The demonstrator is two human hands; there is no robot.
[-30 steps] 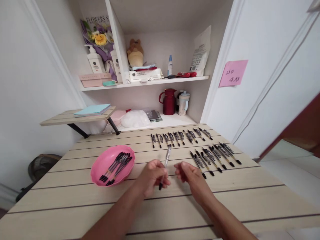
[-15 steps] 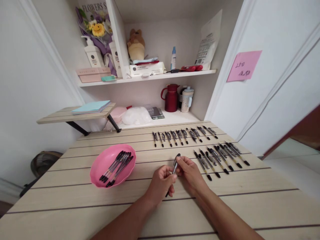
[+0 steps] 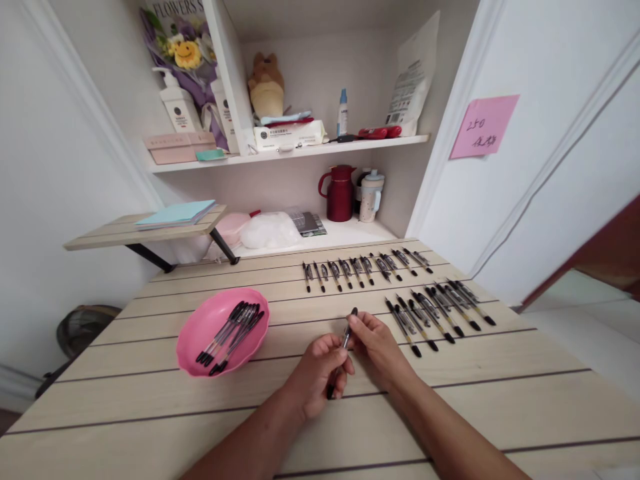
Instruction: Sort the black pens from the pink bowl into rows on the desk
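Observation:
Both hands are closed on one black-and-clear pen, which tilts with its capped end up and away from me. My left hand wraps the lower barrel, and the black bottom end pokes out beneath the fingers. My right hand pinches the pen near its cap. Left of my hands, a pink bowl with a wavy rim holds several capped pens. To the right, a row of uncapped pens with their caps beside them lies on the table; a second such row lies farther back.
The slatted wooden table backs onto a white shelf unit. A small raised stand with blue paper is at the back left. A red jug and a pale cup stand behind the table. A pink note sticks to the right wall.
My view has shifted slightly. The pen stays in both hands, with a bit more of its lower black end showing below my left hand.

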